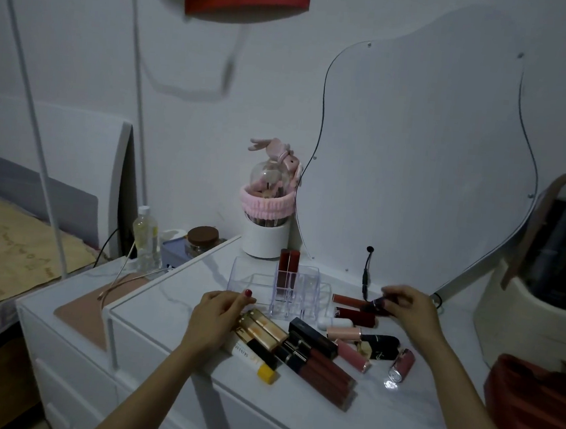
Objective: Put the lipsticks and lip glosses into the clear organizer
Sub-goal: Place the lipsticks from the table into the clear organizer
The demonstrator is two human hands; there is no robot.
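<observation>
- Right hand (408, 309) grips a dark lipstick (377, 304) just right of the clear organizer (288, 290).
- Left hand (219, 315) rests curled on gold-capped tubes (261, 328); grasp unclear.
- Two red glosses (286, 273) stand upright in the organizer.
- Other lipsticks lie scattered on the counter (376, 421).

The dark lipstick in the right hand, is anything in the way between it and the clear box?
Nothing visible blocks it. The right hand holds the dark lipstick tube just right of the clear plastic organizer, with open air between them. Two dark red tubes already stand in back slots; the nearer slots look empty.
</observation>
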